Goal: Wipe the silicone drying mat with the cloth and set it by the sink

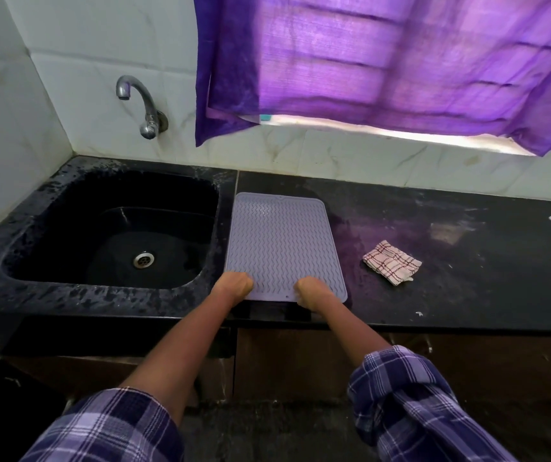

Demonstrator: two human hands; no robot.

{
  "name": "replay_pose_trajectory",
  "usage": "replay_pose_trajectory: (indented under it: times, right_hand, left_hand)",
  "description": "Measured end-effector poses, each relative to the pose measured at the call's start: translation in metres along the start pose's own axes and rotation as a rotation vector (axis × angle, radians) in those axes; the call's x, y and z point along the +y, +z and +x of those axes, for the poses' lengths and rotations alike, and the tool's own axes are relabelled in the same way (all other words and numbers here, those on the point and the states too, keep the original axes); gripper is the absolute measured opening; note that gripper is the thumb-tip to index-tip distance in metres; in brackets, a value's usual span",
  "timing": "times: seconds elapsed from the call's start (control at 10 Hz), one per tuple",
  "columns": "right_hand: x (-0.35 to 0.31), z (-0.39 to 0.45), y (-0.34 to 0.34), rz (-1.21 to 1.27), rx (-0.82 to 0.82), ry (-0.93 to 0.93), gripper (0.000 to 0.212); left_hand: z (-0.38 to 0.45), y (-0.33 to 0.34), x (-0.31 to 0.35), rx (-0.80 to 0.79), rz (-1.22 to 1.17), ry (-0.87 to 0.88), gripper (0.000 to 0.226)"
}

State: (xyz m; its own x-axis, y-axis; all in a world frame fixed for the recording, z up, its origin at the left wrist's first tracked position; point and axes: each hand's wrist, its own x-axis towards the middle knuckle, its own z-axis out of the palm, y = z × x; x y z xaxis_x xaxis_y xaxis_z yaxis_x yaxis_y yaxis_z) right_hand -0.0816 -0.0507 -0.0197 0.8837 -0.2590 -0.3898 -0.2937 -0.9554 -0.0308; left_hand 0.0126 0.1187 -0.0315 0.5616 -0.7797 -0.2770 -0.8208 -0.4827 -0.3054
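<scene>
Two hands held the silicone drying mat at its near edge: left hand and right hand, each grip curled round the rim. It lay on the desk just beside the sink; the cloth lay apart, right.

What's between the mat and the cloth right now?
Only bare, dark countertop, as the head view shows. The mat and the cloth lie apart, nothing between them.

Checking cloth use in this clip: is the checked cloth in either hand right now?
No: the checked cloth lies alone on the counter, right of the mat both hands hold.
</scene>
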Motion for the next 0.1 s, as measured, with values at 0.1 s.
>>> replay_pose_trajectory:
  times: [0.1]
  right_hand:
    - [-0.0011,0.0027,-0.0186,0.035,0.078,0.029,0.028]
  left_hand:
    - [0.0040,-0.0101,-0.0156,-0.001,-0.066,-0.040,0.029]
